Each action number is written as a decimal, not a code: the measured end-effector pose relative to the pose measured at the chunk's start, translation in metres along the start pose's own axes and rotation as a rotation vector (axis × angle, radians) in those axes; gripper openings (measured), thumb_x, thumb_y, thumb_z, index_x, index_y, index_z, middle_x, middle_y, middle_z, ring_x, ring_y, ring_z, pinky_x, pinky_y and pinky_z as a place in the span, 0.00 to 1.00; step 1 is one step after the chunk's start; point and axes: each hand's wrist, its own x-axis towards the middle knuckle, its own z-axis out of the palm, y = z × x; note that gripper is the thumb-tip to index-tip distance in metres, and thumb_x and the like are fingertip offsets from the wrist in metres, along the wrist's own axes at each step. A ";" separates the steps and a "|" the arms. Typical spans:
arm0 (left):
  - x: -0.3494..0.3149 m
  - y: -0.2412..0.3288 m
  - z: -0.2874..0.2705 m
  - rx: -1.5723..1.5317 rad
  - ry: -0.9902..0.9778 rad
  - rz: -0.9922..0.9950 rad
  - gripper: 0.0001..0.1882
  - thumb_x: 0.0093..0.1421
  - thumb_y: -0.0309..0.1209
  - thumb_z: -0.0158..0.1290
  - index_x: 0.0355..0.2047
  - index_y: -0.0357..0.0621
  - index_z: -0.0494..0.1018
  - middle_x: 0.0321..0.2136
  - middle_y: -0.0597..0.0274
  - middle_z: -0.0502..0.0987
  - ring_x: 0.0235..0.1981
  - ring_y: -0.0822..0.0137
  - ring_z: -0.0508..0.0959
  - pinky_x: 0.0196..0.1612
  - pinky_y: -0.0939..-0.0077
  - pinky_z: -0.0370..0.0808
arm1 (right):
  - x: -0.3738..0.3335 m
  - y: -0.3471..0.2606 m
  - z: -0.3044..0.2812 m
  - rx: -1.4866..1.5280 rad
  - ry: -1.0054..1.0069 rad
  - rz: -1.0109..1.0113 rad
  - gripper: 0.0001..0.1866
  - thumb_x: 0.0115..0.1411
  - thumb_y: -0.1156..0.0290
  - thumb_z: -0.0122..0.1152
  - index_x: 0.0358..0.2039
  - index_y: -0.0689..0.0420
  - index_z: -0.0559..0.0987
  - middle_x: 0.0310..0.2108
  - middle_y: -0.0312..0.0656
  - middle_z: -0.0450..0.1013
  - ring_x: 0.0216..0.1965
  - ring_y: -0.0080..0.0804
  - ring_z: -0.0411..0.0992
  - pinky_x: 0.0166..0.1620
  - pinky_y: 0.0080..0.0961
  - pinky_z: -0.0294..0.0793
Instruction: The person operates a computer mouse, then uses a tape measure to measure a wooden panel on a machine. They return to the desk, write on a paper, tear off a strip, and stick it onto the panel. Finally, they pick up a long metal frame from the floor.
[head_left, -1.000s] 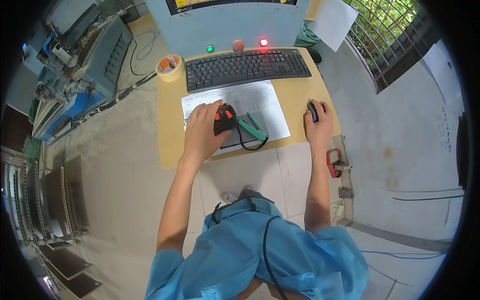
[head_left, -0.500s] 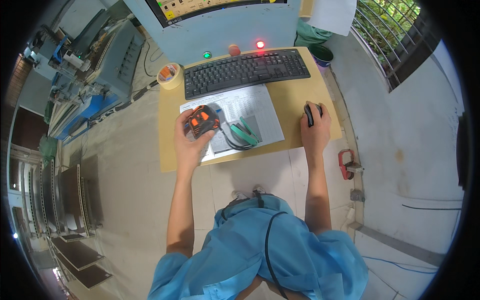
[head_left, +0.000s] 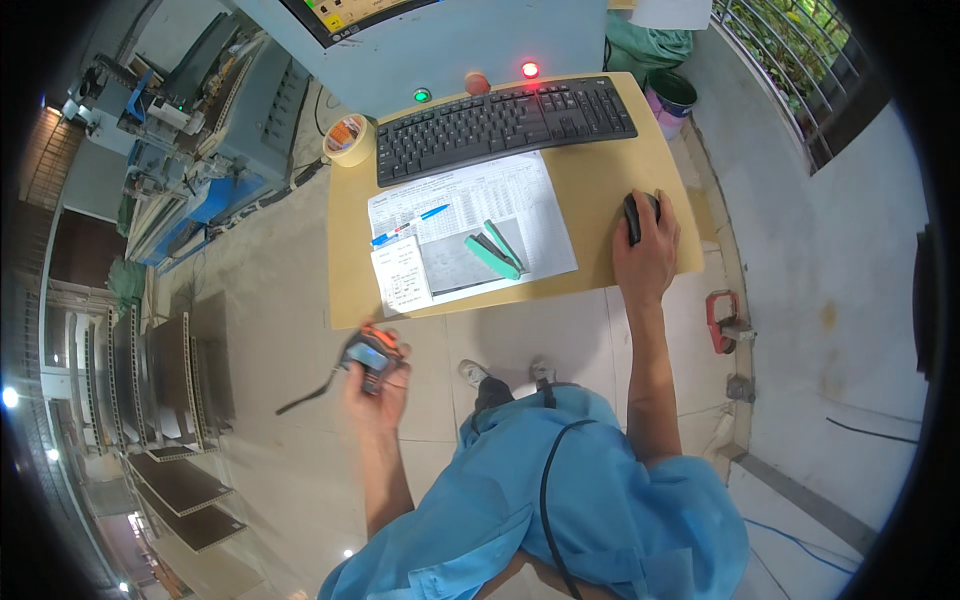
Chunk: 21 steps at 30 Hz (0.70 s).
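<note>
The left grip (head_left: 376,412) is wrapped round a tape measure (head_left: 368,357) off the desk (head_left: 590,185)'s near-left corner; the right grip (head_left: 645,258) curls over the mouse (head_left: 632,220) by the right edge.

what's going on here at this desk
Someone in a blue shirt has their right hand on a black mouse. Their left hand holds an orange-and-black tape measure off the near edge of the desk, by its left corner. A green hand tool lies on a printed sheet, with a black keyboard beyond it.
</note>
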 end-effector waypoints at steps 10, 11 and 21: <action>-0.054 -0.101 0.017 0.196 0.003 -0.464 0.38 0.58 0.43 0.63 0.65 0.46 0.63 0.53 0.48 0.76 0.57 0.51 0.77 0.52 0.54 0.80 | 0.000 0.003 0.004 -0.028 0.057 -0.045 0.21 0.60 0.69 0.67 0.55 0.43 0.81 0.63 0.50 0.69 0.60 0.51 0.71 0.57 0.43 0.76; -0.054 -0.104 0.018 0.206 -0.019 -0.505 0.37 0.58 0.42 0.63 0.65 0.46 0.63 0.53 0.50 0.76 0.57 0.53 0.77 0.53 0.54 0.79 | 0.000 0.003 0.004 -0.026 0.062 -0.045 0.21 0.60 0.69 0.67 0.55 0.43 0.81 0.63 0.50 0.70 0.60 0.52 0.71 0.57 0.43 0.76; -0.053 -0.116 0.019 0.299 -0.135 -0.623 0.33 0.60 0.37 0.62 0.64 0.47 0.65 0.48 0.55 0.79 0.52 0.59 0.79 0.52 0.63 0.77 | 0.002 0.000 0.001 0.005 0.108 -0.078 0.23 0.55 0.74 0.69 0.53 0.48 0.82 0.61 0.52 0.71 0.55 0.54 0.73 0.54 0.44 0.77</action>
